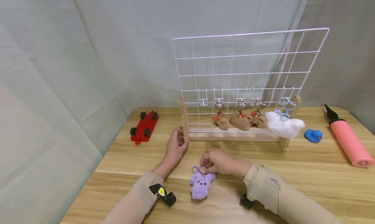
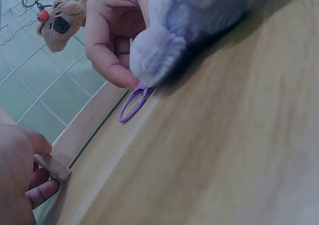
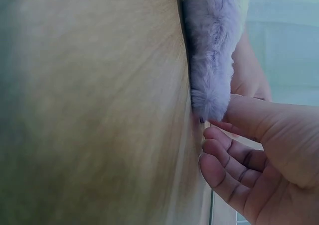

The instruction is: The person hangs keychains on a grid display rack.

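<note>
A purple plush keychain, with long ears and a small face, lies face up on the wooden table. My right hand pinches the purple ring at its head end between thumb and index finger. In the right wrist view its other fingers curl loosely beside the plush. Farther left, my left hand holds the front foot of a wooden side post, thumb on one side and fingers on the other. That post supports a white wire grid rack.
From the rack's hooks hang several brown plush keychains and a white one with blue rings. A red toy car chassis lies left of the rack. At right are a blue rubber duck and a pink hand pump.
</note>
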Demonstrator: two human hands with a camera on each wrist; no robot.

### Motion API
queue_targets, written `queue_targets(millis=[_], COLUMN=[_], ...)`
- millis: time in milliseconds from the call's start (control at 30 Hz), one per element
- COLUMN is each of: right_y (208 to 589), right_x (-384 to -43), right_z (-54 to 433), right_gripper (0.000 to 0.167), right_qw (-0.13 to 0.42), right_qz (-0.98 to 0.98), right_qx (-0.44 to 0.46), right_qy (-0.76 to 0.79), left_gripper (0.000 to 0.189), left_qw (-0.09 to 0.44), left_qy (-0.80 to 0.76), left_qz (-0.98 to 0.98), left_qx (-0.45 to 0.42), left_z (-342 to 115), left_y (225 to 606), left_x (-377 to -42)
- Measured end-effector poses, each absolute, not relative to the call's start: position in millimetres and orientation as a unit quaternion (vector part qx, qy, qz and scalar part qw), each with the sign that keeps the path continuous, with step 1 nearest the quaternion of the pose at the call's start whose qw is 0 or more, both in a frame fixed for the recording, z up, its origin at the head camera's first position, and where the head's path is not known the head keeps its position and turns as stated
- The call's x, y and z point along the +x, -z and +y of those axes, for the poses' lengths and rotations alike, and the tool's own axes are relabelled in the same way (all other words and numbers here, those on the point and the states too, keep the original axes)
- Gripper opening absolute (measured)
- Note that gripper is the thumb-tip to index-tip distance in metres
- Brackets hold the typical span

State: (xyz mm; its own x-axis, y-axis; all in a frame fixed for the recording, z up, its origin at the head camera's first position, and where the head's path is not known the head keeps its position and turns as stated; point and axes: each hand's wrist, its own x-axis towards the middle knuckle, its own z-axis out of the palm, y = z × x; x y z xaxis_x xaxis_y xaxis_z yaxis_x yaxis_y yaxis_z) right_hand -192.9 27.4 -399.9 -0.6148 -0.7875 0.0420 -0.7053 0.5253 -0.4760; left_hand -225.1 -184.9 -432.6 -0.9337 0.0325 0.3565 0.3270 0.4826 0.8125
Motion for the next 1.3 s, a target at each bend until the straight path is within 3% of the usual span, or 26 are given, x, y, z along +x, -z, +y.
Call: queue_targets(millis=[700, 1300], right_y=[399.8, 387.1], right_x=[-191.3, -187.5], right_z=[28.1, 37.7], right_gripper=[0.021, 0.009], right_qw=[0.124, 0.12], right_qz=[0.856, 0.847], right_qx=[-0.421, -0.402], right_qy=[0.274, 0.326], left_gripper=[0.057, 0.056], left_qw=[0.147, 0.149], left_qy=[0.499, 0.494], left_qz=[-0.847, -0.85], left_qx=[-0.105, -0.102], left_z=[-185.0, -184.6], left_y=[432.2, 430.5], left_x=[-225.0, -224.0])
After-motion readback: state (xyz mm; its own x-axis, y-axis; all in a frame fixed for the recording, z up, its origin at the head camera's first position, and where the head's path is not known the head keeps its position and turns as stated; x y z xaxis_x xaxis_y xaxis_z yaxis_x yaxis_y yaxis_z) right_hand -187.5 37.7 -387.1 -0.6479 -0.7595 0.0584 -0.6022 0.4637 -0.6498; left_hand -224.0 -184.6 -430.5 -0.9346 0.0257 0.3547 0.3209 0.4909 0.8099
